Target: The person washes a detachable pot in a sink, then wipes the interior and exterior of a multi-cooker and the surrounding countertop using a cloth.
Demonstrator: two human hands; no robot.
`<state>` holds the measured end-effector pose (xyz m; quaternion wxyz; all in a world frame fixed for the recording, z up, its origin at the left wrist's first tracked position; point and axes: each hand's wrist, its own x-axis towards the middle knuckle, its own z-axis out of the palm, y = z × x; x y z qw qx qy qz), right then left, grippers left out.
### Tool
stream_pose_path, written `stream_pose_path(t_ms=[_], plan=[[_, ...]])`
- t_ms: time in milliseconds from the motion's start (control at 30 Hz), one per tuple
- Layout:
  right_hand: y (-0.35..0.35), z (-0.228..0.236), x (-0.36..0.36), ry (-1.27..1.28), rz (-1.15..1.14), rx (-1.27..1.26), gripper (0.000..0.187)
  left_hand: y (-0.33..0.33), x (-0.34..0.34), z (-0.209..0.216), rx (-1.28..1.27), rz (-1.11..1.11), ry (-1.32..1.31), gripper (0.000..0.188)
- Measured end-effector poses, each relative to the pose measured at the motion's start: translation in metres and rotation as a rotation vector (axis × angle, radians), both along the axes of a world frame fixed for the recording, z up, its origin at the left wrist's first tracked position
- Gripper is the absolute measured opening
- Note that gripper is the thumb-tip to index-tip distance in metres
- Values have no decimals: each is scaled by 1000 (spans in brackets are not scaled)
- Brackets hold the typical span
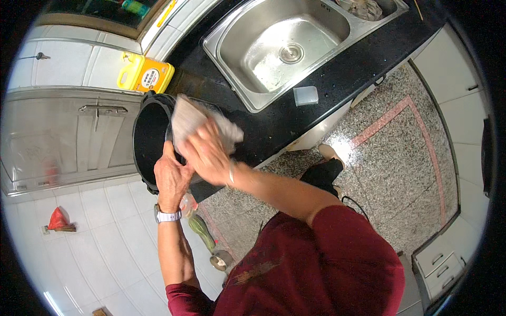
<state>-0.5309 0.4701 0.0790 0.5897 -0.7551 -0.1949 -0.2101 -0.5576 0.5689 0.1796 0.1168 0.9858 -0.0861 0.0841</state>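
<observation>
My left hand point(173, 176), with a watch on the wrist, grips the rim of a round black tub point(150, 134) at the counter's left end. Its thumb and fingers close around the near right part of that rim. Pressed under my right hand point(210, 155) is a whitish cloth point(191, 118), blurred by motion. The cloth lies against the tub's right side, over the dark counter. Whatever is beneath it is mostly hidden; only a thin pale edge shows behind it.
A yellow jug point(146, 73) stands behind the tub against the tiled wall. To the right are a steel sink point(242, 89) and a small clear plastic box point(305, 96) near the black counter's point(274, 129) front edge. Below lie a green gourd point(201, 231) and a small metal pot point(221, 259).
</observation>
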Motion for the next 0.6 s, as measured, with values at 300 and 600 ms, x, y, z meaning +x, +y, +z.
stream_pose_path(t_ms=[300, 600], plan=[[-10, -62, 23, 829, 90, 365, 48, -11, 0, 14, 127, 157, 88, 48], [-29, 10, 68, 35, 31, 435, 38, -10, -8, 11, 72, 24, 111, 48]])
